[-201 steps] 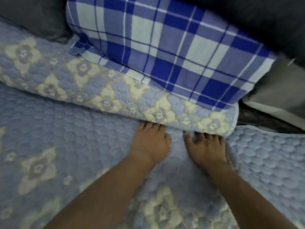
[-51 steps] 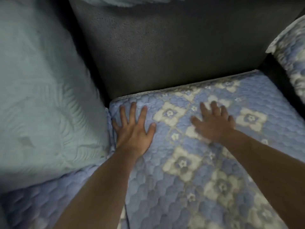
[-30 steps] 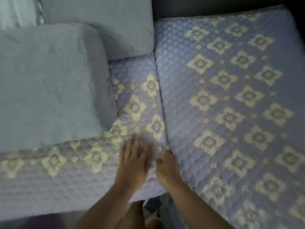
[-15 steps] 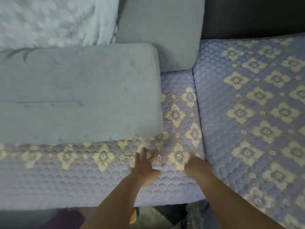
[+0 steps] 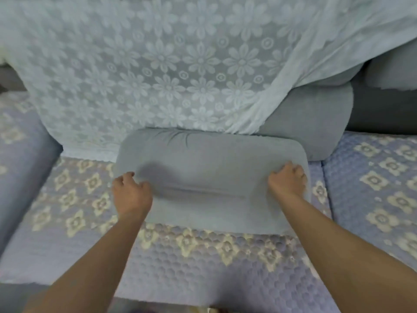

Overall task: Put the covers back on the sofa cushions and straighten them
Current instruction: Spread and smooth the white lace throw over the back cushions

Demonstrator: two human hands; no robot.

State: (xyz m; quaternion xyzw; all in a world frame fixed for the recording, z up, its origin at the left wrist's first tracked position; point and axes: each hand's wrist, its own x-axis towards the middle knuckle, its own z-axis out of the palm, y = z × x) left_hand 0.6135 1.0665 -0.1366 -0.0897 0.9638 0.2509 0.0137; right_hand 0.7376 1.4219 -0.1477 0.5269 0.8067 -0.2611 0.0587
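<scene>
A white lace cover drapes the sofa back. Below, a grey cushion lies on the quilted seat cover. Left hand and right hand, fingers curled, grip its opposite ends.

no readable text, label, brand, number or sign shows anywhere in the frame; the fabrics carry only flower patterns.
</scene>
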